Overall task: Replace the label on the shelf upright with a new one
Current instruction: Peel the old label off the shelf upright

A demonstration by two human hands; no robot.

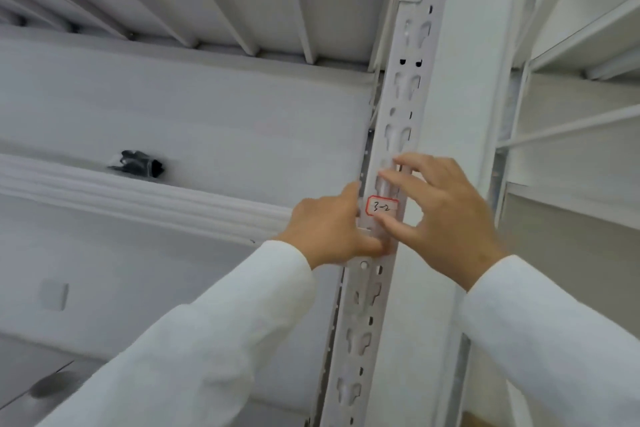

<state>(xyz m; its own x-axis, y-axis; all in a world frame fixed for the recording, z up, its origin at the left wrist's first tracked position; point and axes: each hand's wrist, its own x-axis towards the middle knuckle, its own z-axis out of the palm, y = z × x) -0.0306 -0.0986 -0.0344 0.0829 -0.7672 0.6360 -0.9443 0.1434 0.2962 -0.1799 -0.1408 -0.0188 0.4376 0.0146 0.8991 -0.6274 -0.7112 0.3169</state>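
Note:
A small white label (382, 206) with a red border and the handwritten "3-2" sits on the front face of the white slotted shelf upright (403, 107). My left hand (329, 229) rests against the upright's left edge. Its forefinger lies beside the label and its thumb presses the metal just below it. My right hand (446, 215) comes in from the right with its fingers spread. The forefinger tip touches the upright just above the label and the thumb tip just below it. I cannot tell whether the label is fully stuck down.
The ribbed underside of a white shelf (242, 3) spans the top. A small black bundle (140, 163) lies on the shelf level at the left. A second white rack (571, 121) stands to the right of the upright.

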